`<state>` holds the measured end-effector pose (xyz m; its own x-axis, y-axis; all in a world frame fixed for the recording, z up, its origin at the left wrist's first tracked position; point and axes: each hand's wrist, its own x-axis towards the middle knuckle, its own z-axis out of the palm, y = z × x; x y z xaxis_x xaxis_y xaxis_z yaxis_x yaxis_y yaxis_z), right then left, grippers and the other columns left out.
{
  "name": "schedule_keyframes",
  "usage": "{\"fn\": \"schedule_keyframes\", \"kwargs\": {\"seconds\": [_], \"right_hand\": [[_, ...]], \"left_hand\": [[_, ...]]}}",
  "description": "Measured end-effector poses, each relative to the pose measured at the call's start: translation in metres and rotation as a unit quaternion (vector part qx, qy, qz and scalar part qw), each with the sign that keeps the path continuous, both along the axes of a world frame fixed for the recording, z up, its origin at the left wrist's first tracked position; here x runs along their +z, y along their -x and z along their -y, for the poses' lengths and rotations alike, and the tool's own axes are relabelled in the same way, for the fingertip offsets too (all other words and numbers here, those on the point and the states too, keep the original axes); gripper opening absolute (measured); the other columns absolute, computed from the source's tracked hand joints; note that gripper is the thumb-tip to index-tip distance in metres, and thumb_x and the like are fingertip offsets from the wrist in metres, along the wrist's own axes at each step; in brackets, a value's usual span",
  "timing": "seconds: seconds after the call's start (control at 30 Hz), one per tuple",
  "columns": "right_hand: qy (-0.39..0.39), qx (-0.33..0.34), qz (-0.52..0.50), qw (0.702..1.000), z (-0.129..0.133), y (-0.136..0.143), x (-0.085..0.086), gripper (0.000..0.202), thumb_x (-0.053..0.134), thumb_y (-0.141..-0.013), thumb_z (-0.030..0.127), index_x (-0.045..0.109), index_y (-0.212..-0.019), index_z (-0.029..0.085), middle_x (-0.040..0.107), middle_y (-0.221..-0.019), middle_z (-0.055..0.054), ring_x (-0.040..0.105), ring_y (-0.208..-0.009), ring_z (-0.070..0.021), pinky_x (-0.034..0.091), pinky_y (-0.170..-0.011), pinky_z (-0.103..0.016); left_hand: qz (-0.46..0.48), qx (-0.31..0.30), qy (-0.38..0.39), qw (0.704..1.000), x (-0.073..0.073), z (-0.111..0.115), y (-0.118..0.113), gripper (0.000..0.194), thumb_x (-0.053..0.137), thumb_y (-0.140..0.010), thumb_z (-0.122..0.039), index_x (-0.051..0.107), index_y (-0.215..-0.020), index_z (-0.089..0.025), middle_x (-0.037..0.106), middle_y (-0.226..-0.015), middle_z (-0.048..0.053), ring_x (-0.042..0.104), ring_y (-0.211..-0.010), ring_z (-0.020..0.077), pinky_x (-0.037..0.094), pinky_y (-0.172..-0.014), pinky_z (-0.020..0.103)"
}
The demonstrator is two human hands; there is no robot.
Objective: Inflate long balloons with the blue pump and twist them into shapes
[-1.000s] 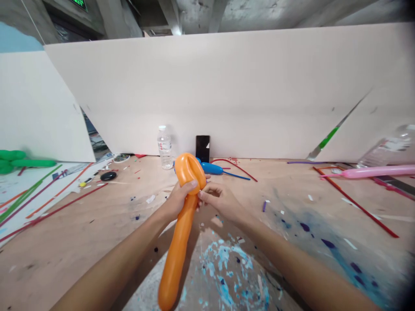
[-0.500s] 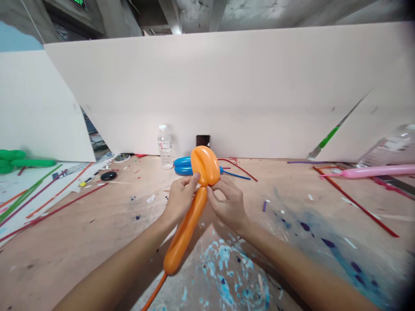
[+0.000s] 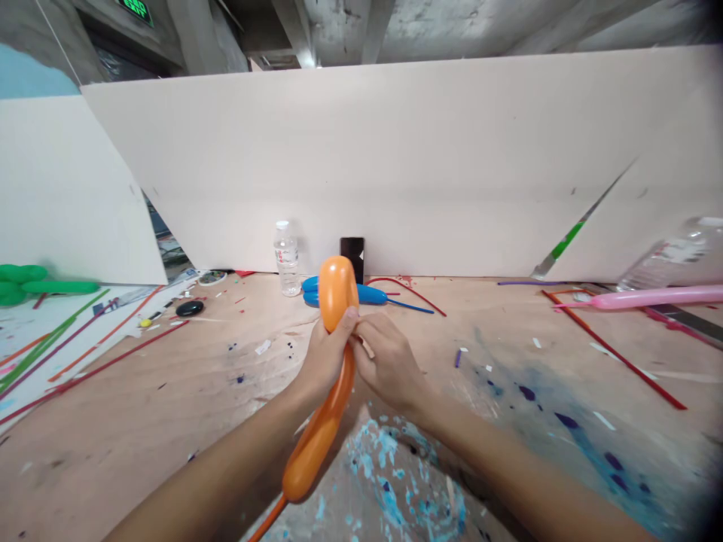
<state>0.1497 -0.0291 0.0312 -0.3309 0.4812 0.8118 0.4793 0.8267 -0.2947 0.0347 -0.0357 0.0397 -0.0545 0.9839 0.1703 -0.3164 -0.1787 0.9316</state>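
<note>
- Orange balloon point(image 3: 334, 399) is held over the paint-spattered counter point(image 3: 163, 391), its loop uppermost, its thin end trailing lower left.
- Its narrowed middle is clamped by the left hand point(image 3: 326, 357); the right hand point(image 3: 392, 357) is held against that spot, its grip too hidden to tell.
- Behind, a blue balloon point(image 3: 371, 295), phone point(image 3: 352, 248) and bottle point(image 3: 288, 263) are placed near the white board point(image 3: 339, 165).
</note>
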Motion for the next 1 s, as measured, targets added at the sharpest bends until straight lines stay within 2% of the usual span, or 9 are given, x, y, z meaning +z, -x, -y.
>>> {"fn": "schedule_keyframes", "kwargs": {"seconds": [0.13,0.27,0.4,0.53,0.6,0.67,0.8,0.9,1.0], "right_hand": [[0.222,0.061,-0.168,0.959,-0.003,0.002,0.007,0.014,0.051,-0.09,0.025,0.059,-0.081,0.018,0.064,-0.078,-0.002,0.06,-0.071,-0.0157,0.049,-0.067,-0.029],[0.294,0.122,-0.243,0.916,-0.005,0.002,0.009,0.017,0.051,-0.09,0.031,0.058,-0.08,0.019,0.061,-0.074,0.001,0.059,-0.067,-0.0138,0.048,-0.062,-0.027],[0.238,0.089,-0.204,0.946,-0.003,0.002,0.009,0.014,0.05,-0.091,0.026,0.059,-0.082,0.02,0.063,-0.078,-0.001,0.059,-0.072,-0.0148,0.048,-0.066,-0.028],[0.073,0.026,-0.086,0.993,0.0,-0.003,0.008,0.01,0.051,-0.089,0.016,0.059,-0.084,0.019,0.064,-0.084,-0.004,0.059,-0.082,-0.0181,0.047,-0.076,-0.033],[-0.006,0.008,-0.021,1.0,-0.002,-0.008,0.007,0.011,0.05,-0.089,0.013,0.058,-0.085,0.019,0.063,-0.083,-0.006,0.057,-0.083,-0.0196,0.046,-0.076,-0.035],[-0.064,-0.012,0.041,0.997,-0.004,-0.013,0.008,0.013,0.048,-0.089,0.011,0.058,-0.083,0.018,0.061,-0.08,-0.007,0.054,-0.081,-0.0207,0.046,-0.075,-0.036],[-0.133,-0.026,0.093,0.986,-0.005,-0.017,0.01,0.019,0.044,-0.088,0.008,0.058,-0.078,0.017,0.059,-0.076,-0.008,0.05,-0.077,-0.021,0.046,-0.073,-0.036],[-0.13,-0.025,0.094,0.987,-0.002,-0.015,0.012,0.021,0.044,-0.09,0.009,0.059,-0.079,0.017,0.06,-0.074,-0.007,0.05,-0.076,-0.0201,0.045,-0.071,-0.034],[-0.108,-0.048,0.117,0.986,0.002,-0.015,0.016,0.019,0.047,-0.091,0.014,0.061,-0.079,0.018,0.058,-0.07,-0.005,0.05,-0.073,-0.019,0.043,-0.07,-0.034]], "left_hand": [[0.032,0.0,0.015,0.999,0.002,-0.002,0.005,0.047,0.065,-0.074,-0.058,0.059,-0.083,-0.012,0.056,-0.06,-0.002,0.051,-0.048,0.0085,0.045,-0.049,0.021],[0.051,-0.035,0.032,0.998,0.007,-0.001,0.008,0.052,0.063,-0.074,-0.062,0.057,-0.091,-0.013,0.058,-0.063,-0.001,0.053,-0.046,0.0098,0.049,-0.049,0.024],[0.008,-0.036,0.019,0.999,0.003,-0.007,0.01,0.049,0.055,-0.08,-0.062,0.057,-0.095,-0.015,0.058,-0.064,-0.001,0.053,-0.048,0.0101,0.048,-0.051,0.024],[-0.074,0.081,-0.024,0.994,0.003,-0.012,0.016,0.03,0.064,-0.08,-0.043,0.06,-0.089,-0.015,0.064,-0.083,0.002,0.059,-0.067,0.0109,0.047,-0.062,0.021],[-0.117,0.1,-0.03,0.988,0.01,-0.008,0.018,0.021,0.066,-0.078,-0.032,0.062,-0.088,-0.014,0.065,-0.087,0.003,0.061,-0.072,0.013,0.048,-0.066,0.023],[-0.148,0.057,-0.059,0.986,0.02,0.0,0.017,0.016,0.06,-0.08,-0.025,0.064,-0.091,-0.014,0.067,-0.092,0.005,0.062,-0.08,0.0159,0.049,-0.075,0.026],[-0.136,-0.036,-0.134,0.981,0.029,0.014,0.01,0.03,0.062,-0.079,-0.024,0.062,-0.109,-0.017,0.065,-0.109,0.006,0.06,-0.101,0.0194,0.045,-0.092,0.029],[-0.099,-0.027,-0.103,0.989,0.022,0.012,0.007,0.035,0.07,-0.075,-0.034,0.061,-0.104,-0.016,0.066,-0.098,0.004,0.062,-0.087,0.0173,0.05,-0.078,0.026],[-0.076,-0.011,-0.062,0.995,0.014,0.006,0.007,0.034,0.064,-0.08,-0.046,0.06,-0.093,-0.015,0.062,-0.078,0.0,0.057,-0.063,0.0115,0.048,-0.058,0.023]]}}
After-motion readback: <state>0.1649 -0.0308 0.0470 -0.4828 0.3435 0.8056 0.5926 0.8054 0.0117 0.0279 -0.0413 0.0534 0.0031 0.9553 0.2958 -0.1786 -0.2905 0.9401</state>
